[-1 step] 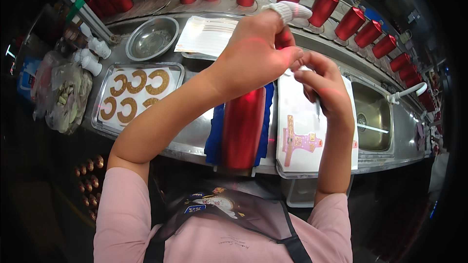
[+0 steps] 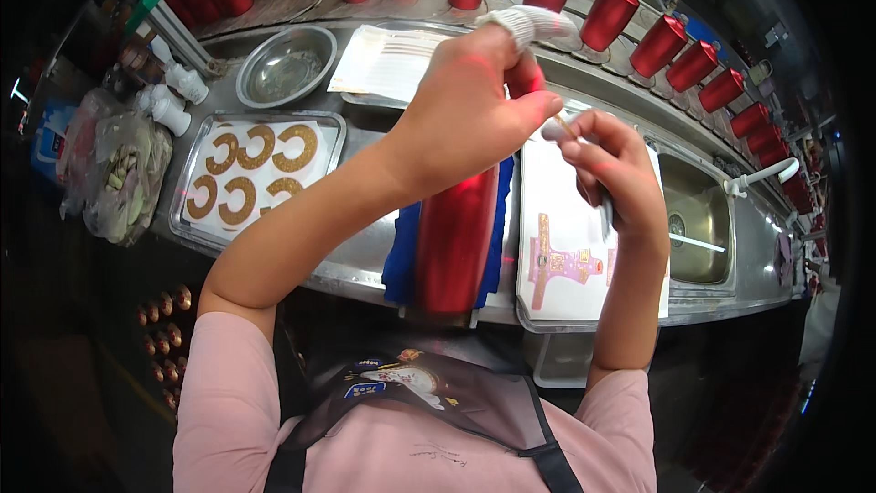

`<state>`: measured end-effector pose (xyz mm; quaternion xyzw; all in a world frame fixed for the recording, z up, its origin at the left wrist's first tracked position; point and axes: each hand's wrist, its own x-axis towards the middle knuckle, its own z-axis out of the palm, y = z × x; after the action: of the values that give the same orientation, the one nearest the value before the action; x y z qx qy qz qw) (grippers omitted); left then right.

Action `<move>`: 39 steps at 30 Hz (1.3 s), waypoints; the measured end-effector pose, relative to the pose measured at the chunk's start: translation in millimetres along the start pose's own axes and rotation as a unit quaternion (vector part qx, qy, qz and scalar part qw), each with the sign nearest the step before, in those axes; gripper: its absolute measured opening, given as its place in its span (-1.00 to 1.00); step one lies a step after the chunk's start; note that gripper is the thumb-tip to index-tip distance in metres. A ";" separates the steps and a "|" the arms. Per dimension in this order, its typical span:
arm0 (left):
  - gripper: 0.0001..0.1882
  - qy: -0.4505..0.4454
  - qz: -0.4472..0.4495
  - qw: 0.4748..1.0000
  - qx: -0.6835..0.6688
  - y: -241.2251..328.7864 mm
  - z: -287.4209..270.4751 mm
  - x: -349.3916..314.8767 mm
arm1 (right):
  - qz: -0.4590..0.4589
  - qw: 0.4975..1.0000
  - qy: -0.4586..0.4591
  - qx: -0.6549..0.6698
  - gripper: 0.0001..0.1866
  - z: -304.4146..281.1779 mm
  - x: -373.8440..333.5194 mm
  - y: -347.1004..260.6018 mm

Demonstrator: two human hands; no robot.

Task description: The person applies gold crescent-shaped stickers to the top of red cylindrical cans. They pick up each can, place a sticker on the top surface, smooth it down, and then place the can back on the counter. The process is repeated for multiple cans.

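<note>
My left hand [image 2: 470, 105] is raised over the bench, thumb and fingers pinched, with a white knitted cover [image 2: 520, 26] on a finger. Close by on the right, my right hand [image 2: 622, 169] is closed too. A thin gold strip [image 2: 566, 128] runs between the two sets of fingertips. A whitish fingertip cover shows on the right hand, and a slim grey piece [image 2: 607, 217], too hidden to name, sticks out below its fingers. Beneath my hands a red bottle [image 2: 452, 246] lies on a blue cloth [image 2: 401, 260]; the far end is hidden.
At left are a tray [image 2: 340, 141] with gold C-shaped decals, a metal bowl [image 2: 242, 82] and plastic bags [image 2: 128, 173]. Striped sheets [image 2: 383, 59] lie behind. A white sheet with a pink-and-gold decal [image 2: 570, 265] sits right, beside a sink [image 2: 698, 260]. Red bottles [image 2: 610, 16] line the back.
My fingertips have drawn slightly apart, and the gold strip now shows between them. The right hand has shifted a little down and right.
</note>
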<state>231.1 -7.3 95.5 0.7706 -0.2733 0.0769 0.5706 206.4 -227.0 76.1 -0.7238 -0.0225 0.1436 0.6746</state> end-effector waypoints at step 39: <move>-0.19 0.085 -0.082 0.983 0.140 -43.4 17.4 -239.8 | 0.048 0.997 0.049 -0.044 -0.87 97.6 -132.1 98.4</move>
<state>48.6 65.3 -49.9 0.8535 -0.1460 0.1323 0.4825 40.7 -171.1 -1.9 -0.7589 0.0391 0.1397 0.6348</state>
